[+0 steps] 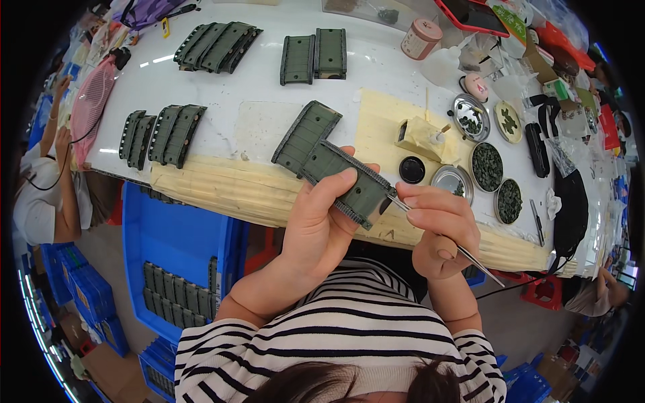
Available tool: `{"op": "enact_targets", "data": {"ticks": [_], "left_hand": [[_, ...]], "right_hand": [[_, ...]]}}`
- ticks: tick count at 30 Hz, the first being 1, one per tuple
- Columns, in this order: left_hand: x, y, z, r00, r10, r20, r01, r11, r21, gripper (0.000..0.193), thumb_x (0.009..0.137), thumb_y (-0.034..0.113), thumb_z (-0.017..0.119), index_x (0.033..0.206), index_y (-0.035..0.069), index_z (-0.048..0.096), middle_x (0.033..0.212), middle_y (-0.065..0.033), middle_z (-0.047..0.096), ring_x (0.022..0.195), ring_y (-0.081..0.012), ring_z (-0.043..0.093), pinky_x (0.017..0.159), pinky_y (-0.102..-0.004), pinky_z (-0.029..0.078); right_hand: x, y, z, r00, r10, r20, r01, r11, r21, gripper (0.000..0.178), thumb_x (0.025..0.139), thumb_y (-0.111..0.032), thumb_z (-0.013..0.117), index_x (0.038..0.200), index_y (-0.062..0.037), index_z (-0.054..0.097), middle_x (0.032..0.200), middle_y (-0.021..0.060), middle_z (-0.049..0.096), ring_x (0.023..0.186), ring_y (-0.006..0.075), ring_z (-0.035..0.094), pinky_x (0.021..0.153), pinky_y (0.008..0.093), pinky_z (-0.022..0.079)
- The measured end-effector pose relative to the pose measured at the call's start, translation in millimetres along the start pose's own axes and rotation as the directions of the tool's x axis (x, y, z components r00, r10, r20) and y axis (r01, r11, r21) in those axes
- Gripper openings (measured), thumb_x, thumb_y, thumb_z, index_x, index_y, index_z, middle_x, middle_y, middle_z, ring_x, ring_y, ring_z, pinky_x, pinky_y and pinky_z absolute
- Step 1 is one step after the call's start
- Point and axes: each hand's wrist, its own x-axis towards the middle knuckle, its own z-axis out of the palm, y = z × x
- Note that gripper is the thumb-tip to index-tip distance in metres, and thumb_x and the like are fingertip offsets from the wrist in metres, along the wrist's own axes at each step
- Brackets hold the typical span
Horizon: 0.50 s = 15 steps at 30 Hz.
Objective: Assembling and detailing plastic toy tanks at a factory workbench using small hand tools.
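My left hand (316,211) grips a dark green, ribbed model part (310,138) made of two curved panels set side by side and offset. The thumb lies on its face, and the fingers wrap behind it. My right hand (440,225) pinches metal tweezers (481,267), whose tips meet the right edge of the part near a toothed rim. Whether a tiny piece sits between the tips is too small to tell. Close by are a round black cap (412,170) and a tape-wrapped block (420,138) with a stick standing in it.
More green panels (218,47) lie on the white table, with another pair (331,54) at the back. Round tins (474,176) of small dark green pieces stand on the right. A blue crate (132,269) holding panels sits below the table's left edge. Other people work at both sides.
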Motion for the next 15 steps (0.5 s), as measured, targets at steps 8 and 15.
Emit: {"op": "enact_targets", "data": {"ticks": [8, 15], "left_hand": [[1.0, -0.8, -3.9, 1.000, -0.004, 0.011, 0.004, 1.000, -0.022, 0.035, 0.092, 0.010, 0.057, 0.124, 0.007, 0.045, 0.112, -0.0146, 0.060, 0.102, -0.0186, 0.060, 0.088, -0.0346, 0.052], [-0.4, -1.6, -2.9, 1.000, -0.007, -0.003, 0.007, 1.000, -0.011, 0.036, 0.092, 0.011, 0.057, 0.125, 0.007, 0.044, 0.113, -0.0147, 0.060, 0.103, -0.0189, 0.060, 0.089, -0.0348, 0.052]], "right_hand": [[-2.5, -1.5, 0.6, 0.999, 0.042, 0.006, -0.042, 0.998, 0.051, 0.043, 0.095, -0.039, 0.053, 0.104, 0.0019, 0.064, 0.103, 0.0175, 0.062, 0.101, 0.0350, 0.065, 0.083, 0.0381, 0.054], [-3.1, -2.3, 0.8, 0.999, 0.036, 0.000, -0.036, 0.998, 0.048, 0.044, 0.095, -0.039, 0.053, 0.104, 0.0022, 0.064, 0.103, 0.0176, 0.062, 0.101, 0.0353, 0.065, 0.083, 0.0383, 0.054]]}}
